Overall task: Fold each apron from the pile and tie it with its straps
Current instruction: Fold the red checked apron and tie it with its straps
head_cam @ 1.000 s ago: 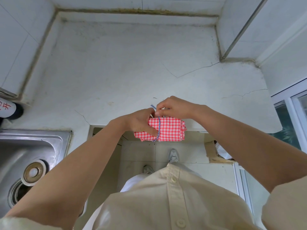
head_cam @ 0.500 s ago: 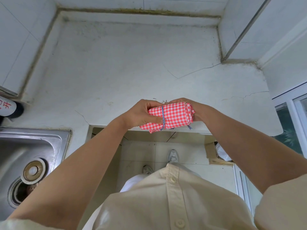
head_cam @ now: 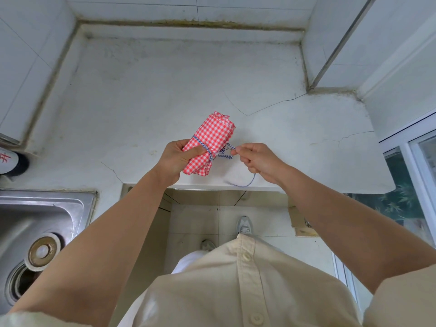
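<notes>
A: Starting nearest. Reaching forward with both bare forearms, converging just past the front edge of the bench (head_cam: 146,95).

B: Logged. Left grip (head_cam: 175,161)?

A: Wrapped round the lower end of the folded apron (head_cam: 213,134), with the thumb laid across the cloth beside the strap (head_cam: 226,157) band. Held tilted, with the upper end pointing away and slightly right. Cannot tell whether resting on the bench or just clear of it.

B: Right grip (head_cam: 257,161)?

A: Narrow pinch on the strap loop just beside the bundle, with the other fingers curled in. Trailing a loose tail of cord below, toward the bench edge.

B: Handling?

A: Judged light, soft, compressible; no breakage risk. Likely to splay at the free end if let go. As for the cord: thin, twisted, probably slips under tension unless pinched close to the crossing.

B: Best hold?

A: Round the middle, at the band, squeezing the layers together. For the cord, near the knot, pulling along the bench rather than upward.

B: Farther out?

A: Cracked white bench, then tiled wall. Steel sink (head_cam: 35,208) off to the left, well apart.
</notes>
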The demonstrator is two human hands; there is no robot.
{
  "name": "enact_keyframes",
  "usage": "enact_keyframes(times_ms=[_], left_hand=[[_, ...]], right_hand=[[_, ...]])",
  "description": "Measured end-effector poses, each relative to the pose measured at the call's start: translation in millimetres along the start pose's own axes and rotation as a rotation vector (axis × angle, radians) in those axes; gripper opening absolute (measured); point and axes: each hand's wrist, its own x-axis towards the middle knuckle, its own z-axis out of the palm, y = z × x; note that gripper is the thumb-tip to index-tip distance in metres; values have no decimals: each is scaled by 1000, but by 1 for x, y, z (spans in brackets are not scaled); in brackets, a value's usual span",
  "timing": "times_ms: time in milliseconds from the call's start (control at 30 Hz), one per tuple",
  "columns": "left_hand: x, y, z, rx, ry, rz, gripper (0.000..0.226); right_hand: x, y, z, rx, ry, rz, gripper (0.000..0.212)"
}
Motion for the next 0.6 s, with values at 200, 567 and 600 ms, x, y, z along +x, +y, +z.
enact_keyframes(times_ms=[200, 567, 600], left_hand=[[0, -3, 6, -76, 139, 9, 48], [-9, -8, 16, -207, 51, 76, 46], [-12, -6, 12, -254, -45, 91, 51]], right_hand=[[-11, -13, 14, -71, -90, -94, 19], [-20, -21, 29, -211, -257, -79, 22], [-20, -22, 27, -170, -305, -14, 21]])
